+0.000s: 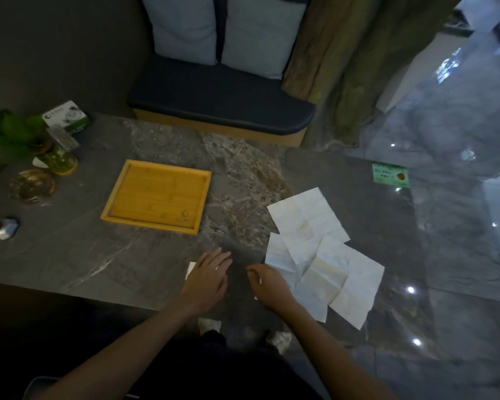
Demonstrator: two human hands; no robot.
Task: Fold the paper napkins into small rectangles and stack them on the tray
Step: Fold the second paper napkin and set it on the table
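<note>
A dark grey stone-patterned table (145,261) carries a shallow rectangular bamboo tray (119,197) left of centre. Unfolded white paper napkins (315,255) lie overlapping at near right. At far left stand a green glass vase with leafy plant (59,160), a round amber glass dish (33,186) and a small silver object (2,228). A small green card (390,175) lies at far right.
</note>
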